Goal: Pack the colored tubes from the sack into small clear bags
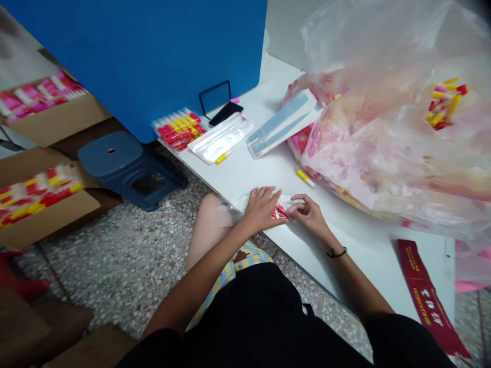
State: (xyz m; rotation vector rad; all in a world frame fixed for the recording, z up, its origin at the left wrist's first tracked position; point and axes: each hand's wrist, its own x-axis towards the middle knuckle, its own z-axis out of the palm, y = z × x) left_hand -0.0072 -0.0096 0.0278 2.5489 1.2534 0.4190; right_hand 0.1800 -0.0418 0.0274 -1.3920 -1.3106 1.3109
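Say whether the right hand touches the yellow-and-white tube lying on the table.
Apart: the head view shows white tabletop between the right hand and the yellow-and-white tube.

two hands (261, 209) (309, 214), two loose pens (222, 157) (305, 178), one phone (225, 113), one stool (115, 163).

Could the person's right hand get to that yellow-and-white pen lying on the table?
Probably yes. The right hand sits just below the yellow-and-white pen, with only white table between them. Its fingers are pinching a clear plastic bag, though, so it would likely have to let go first.
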